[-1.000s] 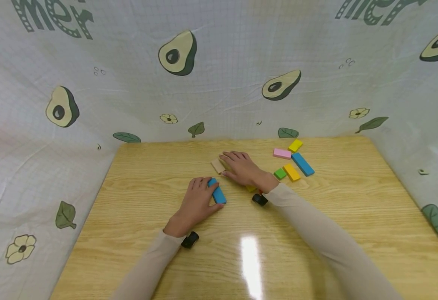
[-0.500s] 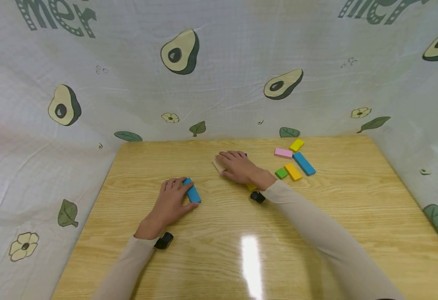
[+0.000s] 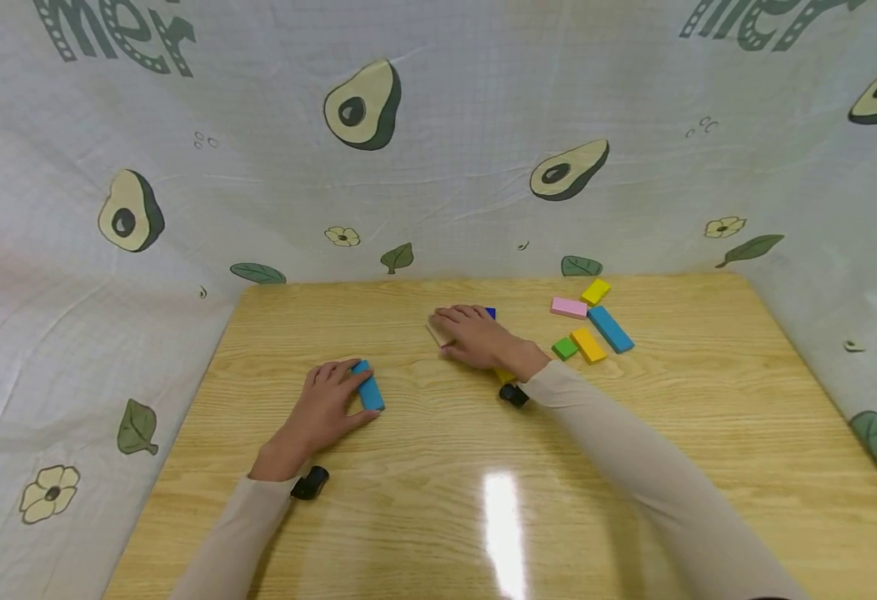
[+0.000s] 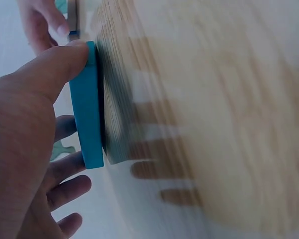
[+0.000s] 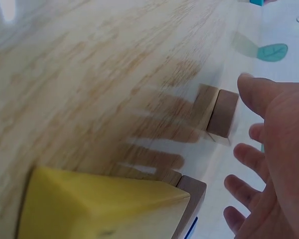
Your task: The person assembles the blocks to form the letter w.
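Note:
My left hand [image 3: 326, 406] holds a blue rectangular block [image 3: 368, 390] at the left of the table, pinched end to end between thumb and fingers. The left wrist view shows the thumb on one end of that blue block [image 4: 87, 107]. Farther right, my right hand [image 3: 478, 337] is over a plain wooden block [image 3: 437, 331], its fingers loosely spread. In the right wrist view the thumb is beside the wooden block [image 5: 224, 115], with a visible gap. A yellow block [image 3: 503, 377] and a dark blue block [image 3: 491, 312] are partly hidden by this hand.
Right of my right hand lie a green block [image 3: 564, 347], an orange block [image 3: 587, 345], another blue block [image 3: 610, 328], a pink block [image 3: 569, 307] and a second yellow block [image 3: 595, 292]. A patterned cloth [image 3: 468, 167] hangs behind the wooden table [image 3: 438, 500].
My left hand has moved left with the blue block, away from the wooden block. My right hand has barely shifted, and the dark blue block now shows behind it.

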### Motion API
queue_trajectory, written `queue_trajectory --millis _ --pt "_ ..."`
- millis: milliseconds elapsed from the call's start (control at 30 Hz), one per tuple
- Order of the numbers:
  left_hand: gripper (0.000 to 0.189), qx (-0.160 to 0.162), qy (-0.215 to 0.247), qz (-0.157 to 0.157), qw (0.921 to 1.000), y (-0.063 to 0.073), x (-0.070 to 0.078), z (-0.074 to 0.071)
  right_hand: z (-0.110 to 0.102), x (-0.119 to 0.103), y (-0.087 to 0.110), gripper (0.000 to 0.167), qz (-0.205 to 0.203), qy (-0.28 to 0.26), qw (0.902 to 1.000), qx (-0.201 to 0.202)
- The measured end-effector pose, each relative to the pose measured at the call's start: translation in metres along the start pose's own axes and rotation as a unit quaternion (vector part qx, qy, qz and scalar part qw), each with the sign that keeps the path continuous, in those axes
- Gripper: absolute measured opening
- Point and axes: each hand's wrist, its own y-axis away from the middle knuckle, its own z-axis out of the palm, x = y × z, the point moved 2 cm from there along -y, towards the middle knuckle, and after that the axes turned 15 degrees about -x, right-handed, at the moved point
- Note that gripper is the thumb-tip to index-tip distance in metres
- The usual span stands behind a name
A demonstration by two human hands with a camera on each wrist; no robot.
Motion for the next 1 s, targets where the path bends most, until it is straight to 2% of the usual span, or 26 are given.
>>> queue_trajectory --millis 167,367,600,1000 --pt "0.069 -0.013 0.010 0.004 0.9999 0.0021 -0.0020 0.0012 0.0022 0.0009 -0.0015 0.066 -0.002 0.017 0.9999 -0.002" --pt "0.068 -0.014 0.022 0.015 0.9996 0.0040 -0.0001 0.0008 0.0025 0.0002 -0.0018 0.060 -0.006 0.033 0.9994 0.003" --pt "0.064 -0.027 0.044 0.002 0.9987 0.0052 0.0008 0.0027 0.0012 -0.0008 -0.0028 0.054 -0.009 0.053 0.9984 0.017" --pt "0.054 -0.011 0.053 -0.004 0.9986 0.0063 0.0028 0.0001 -0.0021 -0.0032 -0.0070 0.054 -0.016 0.025 0.9991 0.031"
